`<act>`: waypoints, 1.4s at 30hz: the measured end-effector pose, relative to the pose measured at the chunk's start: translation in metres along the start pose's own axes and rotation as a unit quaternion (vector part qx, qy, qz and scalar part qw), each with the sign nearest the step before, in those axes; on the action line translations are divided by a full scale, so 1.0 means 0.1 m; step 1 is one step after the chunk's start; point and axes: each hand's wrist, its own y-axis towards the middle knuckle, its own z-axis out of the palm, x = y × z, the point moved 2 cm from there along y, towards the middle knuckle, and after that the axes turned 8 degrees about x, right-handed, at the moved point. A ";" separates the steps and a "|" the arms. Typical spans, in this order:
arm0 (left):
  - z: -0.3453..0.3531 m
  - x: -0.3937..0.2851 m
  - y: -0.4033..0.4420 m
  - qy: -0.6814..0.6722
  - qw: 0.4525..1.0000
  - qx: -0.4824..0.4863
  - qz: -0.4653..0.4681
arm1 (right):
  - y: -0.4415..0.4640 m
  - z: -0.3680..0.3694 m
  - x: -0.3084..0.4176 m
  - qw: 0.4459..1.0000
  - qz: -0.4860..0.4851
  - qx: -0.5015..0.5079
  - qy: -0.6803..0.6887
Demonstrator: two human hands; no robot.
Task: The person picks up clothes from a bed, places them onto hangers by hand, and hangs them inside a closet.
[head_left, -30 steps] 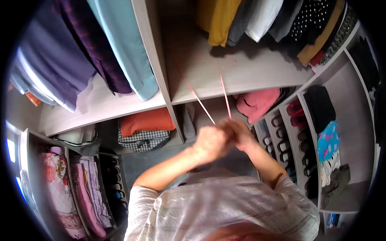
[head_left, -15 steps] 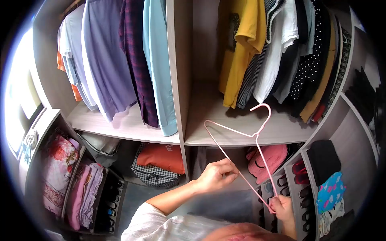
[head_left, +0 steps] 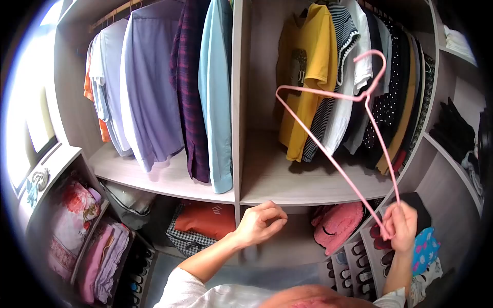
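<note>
A pink wire hanger is held up on the right side, tilted, with its hook upward. My right hand grips it by a lower corner, fingers wrapped around the wire. Apart from the hanger, my left hand is raised below the shelf edge with loosely curled fingers and nothing in it. Behind the hanger hang a yellow T-shirt, a white shirt and a black polka-dot garment.
A vertical panel divides the closet. Left of it hang a light blue shirt and a purple shirt. Underneath are an orange bag and a pink hat. Shoe racks stand at the lower right.
My right hand has moved up and to the right with the hanger. My left hand has come off the wire and shifted left. The view has tilted upward.
</note>
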 end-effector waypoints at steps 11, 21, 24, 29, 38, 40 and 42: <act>-0.98 0.64 -0.66 0.034 0.997 0.028 -0.070 | 2.37 0.78 0.73 0.979 -0.116 -0.055 -0.156; -1.49 1.10 -0.99 0.038 0.982 0.016 -0.186 | 4.47 1.08 1.13 0.948 -0.090 -0.150 -0.265; -1.45 1.33 -1.06 0.049 0.975 0.005 -0.218 | 5.04 1.04 1.25 0.884 -0.078 -0.240 -0.394; -1.34 1.48 -1.05 0.045 0.952 -0.045 -0.301 | 5.42 1.01 1.39 0.871 -0.166 -0.234 -0.399; -1.15 1.61 -0.98 0.063 0.935 -0.108 -0.331 | 5.22 1.25 1.66 0.926 -0.058 -0.142 -0.345; -1.14 1.61 -0.96 0.069 0.935 -0.112 -0.331 | 5.24 1.31 1.64 0.904 -0.067 -0.145 -0.397; -1.15 1.59 -0.95 0.074 0.931 -0.115 -0.338 | 5.31 1.34 1.63 0.884 -0.077 -0.148 -0.437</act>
